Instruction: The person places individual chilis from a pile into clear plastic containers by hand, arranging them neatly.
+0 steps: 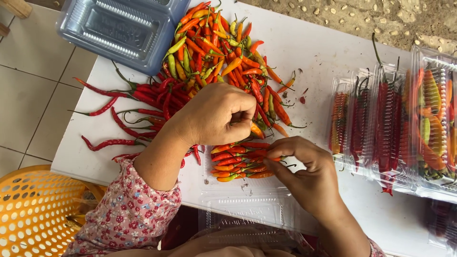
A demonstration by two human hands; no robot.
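Small chilies [240, 164] lie in open clear tray [209, 178] on white surface [314, 52], long axes approx left-right, stems toward right hand [304, 173]. R hand touching them, fingertips pinched on a stem at the row's right end. Left hand [216, 114] just above tray, curled shut on a few chilies. Loose chili pile [214, 52] beyond. Filled clear packs [390, 123] in a row far right; blue-tinted empty trays [121, 31] top left; yellow basket [33, 209] bottom left.

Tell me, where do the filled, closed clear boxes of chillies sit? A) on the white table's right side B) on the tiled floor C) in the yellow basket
A: the closed clear boxes of chillies stand in a row on the right side of the white table.
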